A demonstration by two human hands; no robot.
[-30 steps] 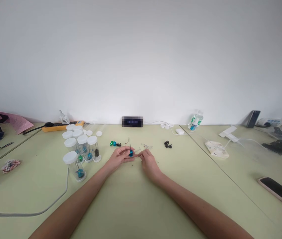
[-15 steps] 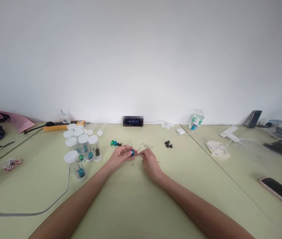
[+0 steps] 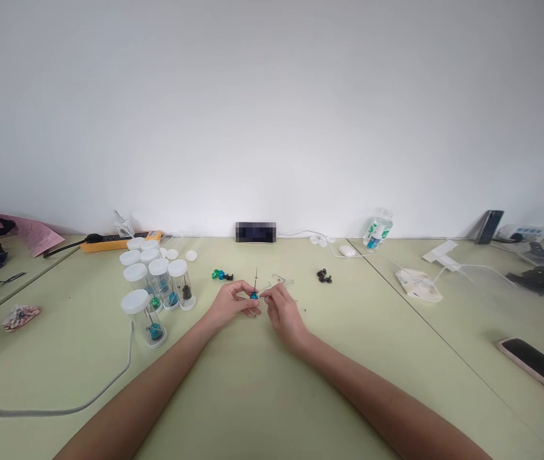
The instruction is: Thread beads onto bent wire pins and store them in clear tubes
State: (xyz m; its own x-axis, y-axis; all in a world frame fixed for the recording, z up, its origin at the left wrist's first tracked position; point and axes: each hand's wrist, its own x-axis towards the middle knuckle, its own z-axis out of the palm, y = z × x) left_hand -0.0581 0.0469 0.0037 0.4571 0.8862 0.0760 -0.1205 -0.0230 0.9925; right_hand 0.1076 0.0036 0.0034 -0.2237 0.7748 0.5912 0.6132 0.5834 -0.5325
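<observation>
Clearly, the left hand [image 3: 233, 303] pinches a blue knob [image 3: 254, 296], with a thin wire [image 3: 256, 279] rising from it, in front of the dark panel [image 3: 256, 232]. The right hand [image 3: 285, 313] grips a slim metal piece [image 3: 264, 297] just beside the knob. Lidded jars [image 3: 160, 283] stand left of the panel; black knobs [image 3: 324, 277] lie to its right.

there are two hands [image 3: 287, 316], eight upright tubes [image 3: 144, 321] — one mouse [image 3: 347, 252], one power strip [image 3: 117, 243].
</observation>
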